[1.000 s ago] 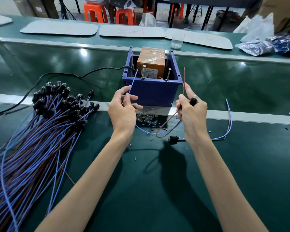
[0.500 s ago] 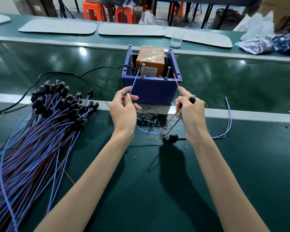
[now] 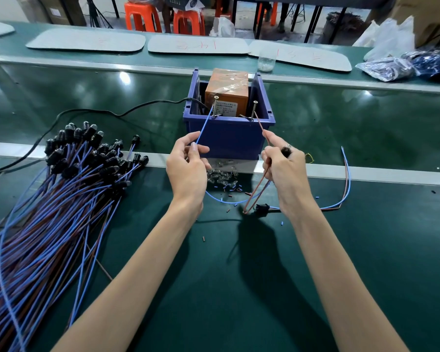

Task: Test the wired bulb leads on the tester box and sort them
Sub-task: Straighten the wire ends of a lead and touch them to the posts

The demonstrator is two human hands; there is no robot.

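The tester box (image 3: 229, 138) is a blue bin holding an orange unit (image 3: 226, 96), with two upright screw terminals at its front rim. My left hand (image 3: 188, 171) pinches a blue lead (image 3: 204, 128) whose tip touches the left screw (image 3: 215, 105). My right hand (image 3: 285, 171) pinches the brown lead (image 3: 261, 125), its tip at the right screw (image 3: 254, 109), and also grips the black bulb socket (image 3: 286, 150). A big bundle of wired bulbs (image 3: 61, 199) lies at the left. One tested lead (image 3: 343, 184) lies at the right.
Loose glass bulbs (image 3: 220, 177) and wire scraps lie in front of the box. A black power cable (image 3: 112, 111) runs left from the box. Grey mats, a clear cup (image 3: 266, 60) and plastic bags (image 3: 389, 68) sit along the far bench.
My right hand has swung the brown lead from pointing upward down and left onto the right screw. The left hand has kept the blue lead at the left screw.
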